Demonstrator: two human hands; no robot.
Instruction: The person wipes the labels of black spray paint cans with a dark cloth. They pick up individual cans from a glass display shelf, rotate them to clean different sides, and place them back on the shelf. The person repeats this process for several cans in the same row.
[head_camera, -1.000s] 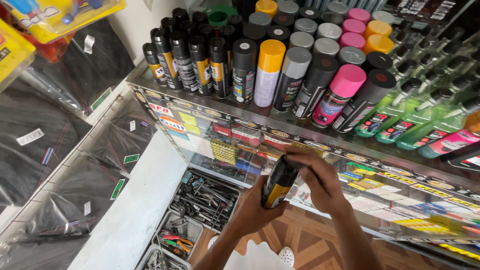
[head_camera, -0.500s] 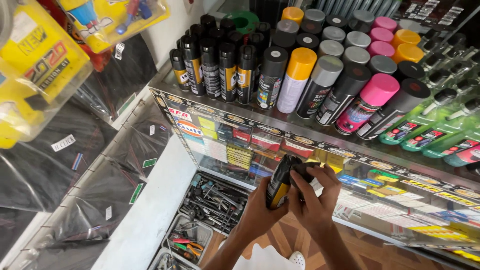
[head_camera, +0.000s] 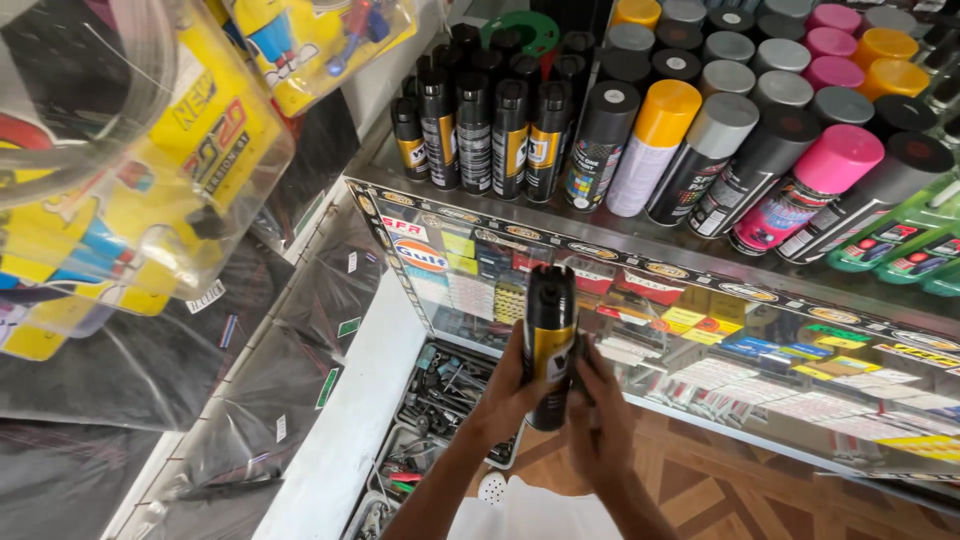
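Note:
I hold a black spray can with a yellow band (head_camera: 549, 340) upright in front of the glass counter (head_camera: 700, 330). My left hand (head_camera: 508, 392) grips its lower body from the left. My right hand (head_camera: 598, 418) presses against its lower right side. The can's black cap points up toward the counter top, where similar black-and-yellow cans (head_camera: 478, 125) stand in rows at the left end.
Many spray cans with yellow, grey, pink and black caps (head_camera: 760, 130) crowd the counter top, green bottles (head_camera: 890, 240) at the right. Yellow packaged toys (head_camera: 130, 170) hang at upper left. Black wrapped goods (head_camera: 150, 380) line the left. Trays of small tools (head_camera: 440, 400) sit on the floor.
The can has been raised and turned from tilted to upright in both hands. The view has shifted closer and leftward, bringing the hanging yellow packages in.

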